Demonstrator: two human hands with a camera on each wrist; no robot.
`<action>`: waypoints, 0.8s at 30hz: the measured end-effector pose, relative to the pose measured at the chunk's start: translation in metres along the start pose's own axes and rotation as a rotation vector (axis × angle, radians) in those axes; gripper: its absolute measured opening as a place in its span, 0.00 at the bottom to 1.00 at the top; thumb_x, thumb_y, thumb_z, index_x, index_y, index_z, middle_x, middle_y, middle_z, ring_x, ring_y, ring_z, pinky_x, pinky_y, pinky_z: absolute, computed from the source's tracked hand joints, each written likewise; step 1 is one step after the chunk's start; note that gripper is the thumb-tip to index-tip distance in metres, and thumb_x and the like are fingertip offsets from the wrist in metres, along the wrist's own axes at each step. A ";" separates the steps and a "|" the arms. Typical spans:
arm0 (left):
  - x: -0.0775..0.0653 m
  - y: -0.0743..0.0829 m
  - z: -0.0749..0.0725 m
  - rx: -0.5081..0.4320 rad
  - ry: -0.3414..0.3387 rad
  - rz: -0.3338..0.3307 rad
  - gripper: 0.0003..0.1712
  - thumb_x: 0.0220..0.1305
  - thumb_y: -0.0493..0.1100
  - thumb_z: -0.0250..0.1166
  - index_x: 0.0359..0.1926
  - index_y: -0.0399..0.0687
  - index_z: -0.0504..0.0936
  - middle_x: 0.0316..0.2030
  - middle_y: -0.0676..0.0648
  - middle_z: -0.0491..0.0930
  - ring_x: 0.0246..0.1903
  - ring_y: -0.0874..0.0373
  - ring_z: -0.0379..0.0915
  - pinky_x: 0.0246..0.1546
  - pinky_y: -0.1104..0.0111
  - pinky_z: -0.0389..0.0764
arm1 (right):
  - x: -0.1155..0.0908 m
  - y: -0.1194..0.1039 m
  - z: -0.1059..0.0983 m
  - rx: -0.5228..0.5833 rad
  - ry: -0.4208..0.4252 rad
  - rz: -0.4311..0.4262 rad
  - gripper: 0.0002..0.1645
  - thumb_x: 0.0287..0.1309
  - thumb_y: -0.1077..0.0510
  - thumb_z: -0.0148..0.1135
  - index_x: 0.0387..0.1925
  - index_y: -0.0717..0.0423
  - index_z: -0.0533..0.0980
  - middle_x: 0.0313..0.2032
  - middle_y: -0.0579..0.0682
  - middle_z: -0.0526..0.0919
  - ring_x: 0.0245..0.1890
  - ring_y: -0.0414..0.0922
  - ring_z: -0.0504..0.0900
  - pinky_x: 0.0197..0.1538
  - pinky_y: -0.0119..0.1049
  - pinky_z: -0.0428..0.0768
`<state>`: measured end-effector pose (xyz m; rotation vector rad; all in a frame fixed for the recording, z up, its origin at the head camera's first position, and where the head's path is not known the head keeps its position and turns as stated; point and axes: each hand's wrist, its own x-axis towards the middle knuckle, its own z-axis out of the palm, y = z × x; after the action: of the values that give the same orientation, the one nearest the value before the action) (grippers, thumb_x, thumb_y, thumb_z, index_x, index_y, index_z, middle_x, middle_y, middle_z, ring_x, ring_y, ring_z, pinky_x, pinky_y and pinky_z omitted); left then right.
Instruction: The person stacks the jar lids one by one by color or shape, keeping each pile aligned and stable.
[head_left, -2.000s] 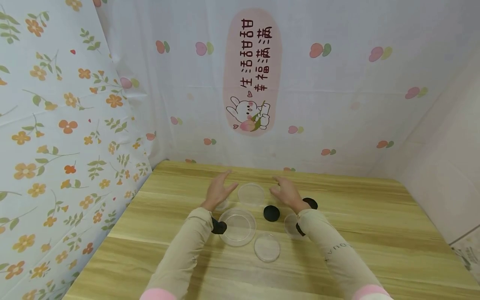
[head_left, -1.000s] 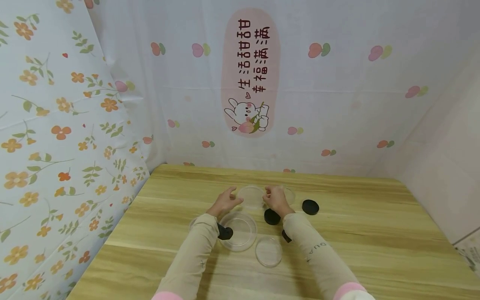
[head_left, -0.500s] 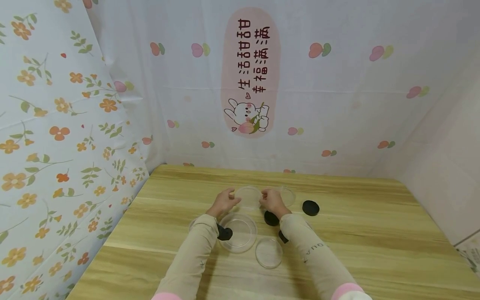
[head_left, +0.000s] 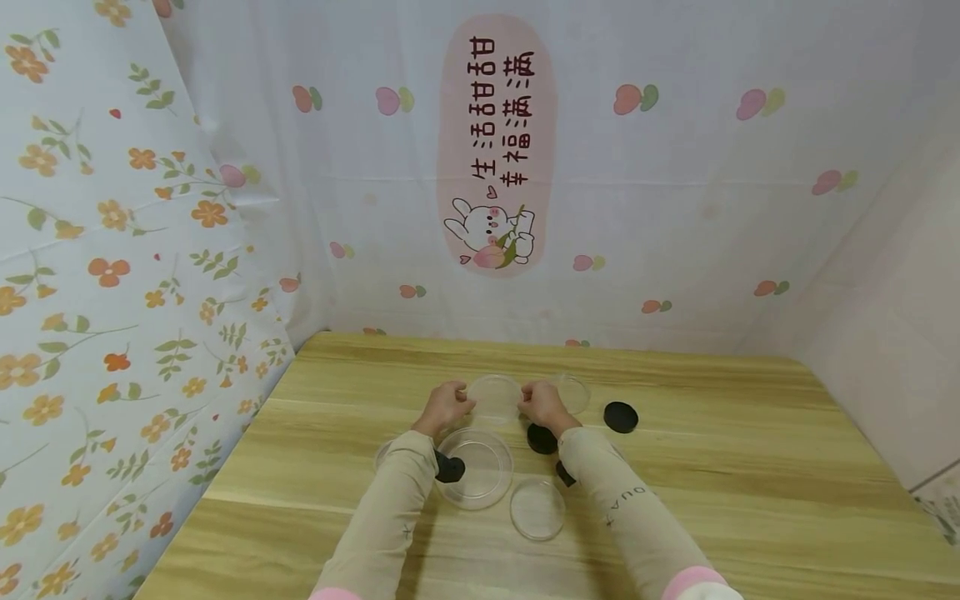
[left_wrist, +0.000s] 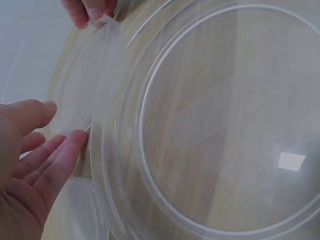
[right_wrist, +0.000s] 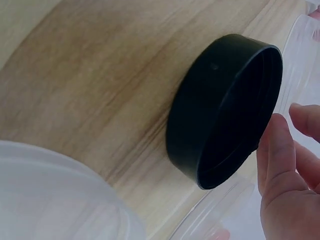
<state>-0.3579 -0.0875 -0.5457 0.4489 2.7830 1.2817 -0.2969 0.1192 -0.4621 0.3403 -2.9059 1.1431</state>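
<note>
A round clear plastic lid [head_left: 495,398] lies at the back middle of the table, between both hands. My right hand [head_left: 545,404] pinches its right edge, as the left wrist view shows at the top. On the other side, my left hand [head_left: 445,407] has its fingertips right at the rim, the thumb held apart from the fingers. Close in front is a larger clear round lid with a raised ring [head_left: 476,468], partly covered by the left wrist strap. A black round lid [right_wrist: 225,110], hollow side showing, lies just beside the right hand.
Another clear disc [head_left: 537,509] lies nearer the front. A second black lid [head_left: 621,417] is off to the right, and a clear disc [head_left: 576,394] shows behind the right hand. One more clear rim [head_left: 382,451] peeks out by the left sleeve. Patterned cloth [head_left: 360,208] hangs behind the table [head_left: 750,467].
Both hands have come closer together, onto the sides of the clear lid. The right hand's fingers have closed at its edge. Clear discs beside each arm now lie in different spots.
</note>
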 end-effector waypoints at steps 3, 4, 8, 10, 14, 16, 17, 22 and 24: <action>0.009 -0.015 0.004 -0.016 -0.018 -0.005 0.31 0.55 0.50 0.62 0.54 0.33 0.69 0.38 0.42 0.78 0.36 0.53 0.75 0.32 0.69 0.75 | 0.001 0.002 0.001 -0.004 0.002 -0.040 0.26 0.51 0.72 0.51 0.15 0.54 0.46 0.14 0.46 0.46 0.13 0.39 0.45 0.22 0.32 0.51; 0.010 -0.017 0.005 -0.021 -0.014 0.006 0.30 0.55 0.50 0.63 0.53 0.34 0.70 0.36 0.43 0.78 0.35 0.55 0.74 0.31 0.71 0.75 | 0.003 0.005 0.002 -0.011 0.002 -0.046 0.26 0.51 0.72 0.50 0.15 0.54 0.46 0.13 0.46 0.47 0.13 0.39 0.46 0.22 0.32 0.51; 0.021 -0.032 0.015 0.027 -0.001 0.048 0.15 0.52 0.46 0.65 0.25 0.38 0.73 0.17 0.51 0.68 0.16 0.61 0.62 0.16 0.73 0.64 | 0.069 0.118 0.064 -0.073 0.011 -0.140 0.24 0.51 0.66 0.51 0.15 0.49 0.47 0.13 0.45 0.48 0.13 0.41 0.46 0.18 0.34 0.51; 0.025 -0.037 0.020 0.071 0.031 0.088 0.20 0.51 0.42 0.65 0.14 0.47 0.62 0.12 0.54 0.59 0.12 0.63 0.52 0.12 0.72 0.56 | 0.111 0.189 0.104 -0.116 0.025 -0.171 0.24 0.52 0.62 0.52 0.16 0.47 0.47 0.12 0.44 0.49 0.12 0.41 0.46 0.16 0.34 0.51; 0.036 -0.053 0.031 0.115 0.057 0.118 0.22 0.49 0.37 0.63 0.13 0.53 0.58 0.12 0.55 0.59 0.11 0.64 0.52 0.11 0.73 0.55 | 0.165 0.281 0.156 -0.157 0.038 -0.173 0.20 0.51 0.57 0.55 0.16 0.44 0.53 0.12 0.43 0.54 0.11 0.40 0.50 0.14 0.34 0.53; 0.041 -0.062 0.035 0.104 0.044 0.119 0.17 0.51 0.40 0.63 0.15 0.49 0.64 0.15 0.53 0.65 0.14 0.62 0.58 0.13 0.72 0.61 | 0.168 0.287 0.157 -0.151 0.039 -0.160 0.11 0.51 0.55 0.56 0.19 0.45 0.65 0.13 0.42 0.61 0.13 0.39 0.57 0.15 0.33 0.59; 0.043 -0.065 0.036 0.102 0.030 0.100 0.11 0.53 0.41 0.62 0.19 0.46 0.71 0.18 0.50 0.70 0.17 0.60 0.64 0.17 0.71 0.66 | 0.163 0.278 0.150 -0.141 0.035 -0.145 0.04 0.51 0.55 0.56 0.23 0.47 0.71 0.16 0.42 0.66 0.15 0.38 0.62 0.17 0.33 0.63; 0.031 -0.045 0.024 0.018 0.065 0.078 0.25 0.55 0.52 0.62 0.46 0.37 0.77 0.31 0.47 0.78 0.30 0.58 0.74 0.29 0.69 0.74 | 0.094 0.153 0.073 -0.057 0.023 -0.084 0.20 0.53 0.58 0.54 0.47 0.62 0.75 0.33 0.53 0.78 0.32 0.44 0.76 0.30 0.36 0.75; 0.014 -0.012 0.009 -0.043 0.098 0.064 0.23 0.55 0.49 0.62 0.45 0.35 0.77 0.29 0.45 0.78 0.27 0.58 0.75 0.26 0.69 0.74 | 0.060 0.092 0.038 -0.002 0.019 -0.044 0.20 0.53 0.61 0.53 0.48 0.66 0.74 0.36 0.56 0.78 0.35 0.47 0.76 0.34 0.38 0.76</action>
<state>-0.3731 -0.0843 -0.5590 0.4897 2.8362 1.4111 -0.3714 0.1472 -0.5475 0.3894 -2.8674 1.1303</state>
